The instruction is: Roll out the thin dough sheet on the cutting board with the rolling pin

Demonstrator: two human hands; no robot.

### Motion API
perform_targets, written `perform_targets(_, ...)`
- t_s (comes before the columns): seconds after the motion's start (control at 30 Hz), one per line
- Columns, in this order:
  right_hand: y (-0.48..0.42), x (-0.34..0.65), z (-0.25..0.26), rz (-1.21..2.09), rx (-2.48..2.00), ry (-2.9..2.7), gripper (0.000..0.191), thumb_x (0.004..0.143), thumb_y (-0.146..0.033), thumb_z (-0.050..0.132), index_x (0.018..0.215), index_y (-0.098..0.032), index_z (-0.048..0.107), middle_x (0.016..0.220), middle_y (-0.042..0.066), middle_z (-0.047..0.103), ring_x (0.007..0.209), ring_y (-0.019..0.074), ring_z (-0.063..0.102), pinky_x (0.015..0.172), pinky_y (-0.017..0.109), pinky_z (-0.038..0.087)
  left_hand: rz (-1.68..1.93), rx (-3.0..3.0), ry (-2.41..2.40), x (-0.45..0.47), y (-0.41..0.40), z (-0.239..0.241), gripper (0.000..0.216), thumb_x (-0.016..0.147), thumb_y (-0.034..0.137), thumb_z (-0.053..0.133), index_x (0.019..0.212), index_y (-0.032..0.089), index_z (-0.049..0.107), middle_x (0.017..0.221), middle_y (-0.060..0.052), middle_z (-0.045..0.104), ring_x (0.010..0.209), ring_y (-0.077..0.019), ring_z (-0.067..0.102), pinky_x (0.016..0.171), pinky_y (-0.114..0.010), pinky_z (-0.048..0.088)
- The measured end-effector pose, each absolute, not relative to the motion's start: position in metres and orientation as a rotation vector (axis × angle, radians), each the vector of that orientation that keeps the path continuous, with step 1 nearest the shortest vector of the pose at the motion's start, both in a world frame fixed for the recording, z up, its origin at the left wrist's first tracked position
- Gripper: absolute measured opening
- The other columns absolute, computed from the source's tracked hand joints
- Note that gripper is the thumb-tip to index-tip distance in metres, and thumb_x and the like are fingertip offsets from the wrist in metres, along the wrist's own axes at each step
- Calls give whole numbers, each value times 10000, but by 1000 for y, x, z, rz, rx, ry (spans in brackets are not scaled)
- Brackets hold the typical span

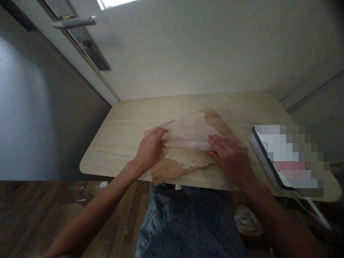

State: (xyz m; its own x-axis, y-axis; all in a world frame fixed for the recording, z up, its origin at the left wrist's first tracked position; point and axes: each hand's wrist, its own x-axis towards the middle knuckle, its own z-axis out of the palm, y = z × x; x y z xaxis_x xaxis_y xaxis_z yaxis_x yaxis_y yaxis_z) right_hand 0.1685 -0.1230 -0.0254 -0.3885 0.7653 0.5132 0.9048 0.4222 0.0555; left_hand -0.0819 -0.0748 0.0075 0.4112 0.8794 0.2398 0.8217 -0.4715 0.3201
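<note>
A thin, pale sheet of dough (188, 123) with ragged edges lies spread over a wooden board (163, 173), which sits turned at an angle on the table. Across the dough runs a rolling pin (186, 145), whitish as if floured. My left hand (152, 148) is closed on the pin's left end, its thumb side toward the far edge of the dough. Over the right end, my right hand (228, 154) has its fingers wrapped, and a tip of the pin shows past it. Small holes mark the dough's near edge.
The light wood table (115, 139) stands against a white door (188, 53) with a metal lever handle (75, 22). At the table's right lies a flat device with a blurred screen (282, 157), and a white cable (314, 211) hangs nearby. Below, a plastic bag (247, 220) rests near my legs.
</note>
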Motion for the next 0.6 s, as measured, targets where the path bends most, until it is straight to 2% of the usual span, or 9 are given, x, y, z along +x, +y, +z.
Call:
perform_targets(0.13,-110,160,-20,-453,-1435,-2285,265,860,-250,471,1014,-87,612,1103,129,640,976,226,599,824,358,467,593,2454,1608,-84,-66,12,429,665,-16,329,981,121,584,975,-95,639,890,-208,595,786,-353,484)
perform_targets(0.27,-96,154,-21,-375,-1449,-2337,270,859,-240,472,1038,-90,608,1156,126,614,1033,226,576,891,366,443,598,2435,1628,-91,-60,10,391,672,-11,332,932,118,593,945,-95,641,909,-207,584,807,-359,476)
perform_targets(0.43,-90,152,-25,-283,-1472,-2355,353,862,-272,468,1153,-95,564,1240,124,556,1122,237,525,927,382,429,554,2405,1517,-86,-60,3,241,795,95,397,952,126,577,947,-84,638,890,-192,586,807,-345,476)
perform_targets(0.53,-90,152,-25,-222,-1486,-2364,392,869,-297,452,1200,-104,536,1265,119,536,1150,242,503,927,387,431,425,2504,1430,-72,-60,2,277,900,231,335,1019,121,560,1077,-111,606,1053,-207,537,916,-374,420)
perform_targets(0.6,-89,153,-25,-191,-1489,-2379,405,882,-307,424,1220,-108,520,1285,113,518,1164,233,490,951,390,412,270,2582,1471,-63,-59,2,354,925,309,299,1146,126,506,1260,-135,505,1227,-248,403,1006,-446,323)
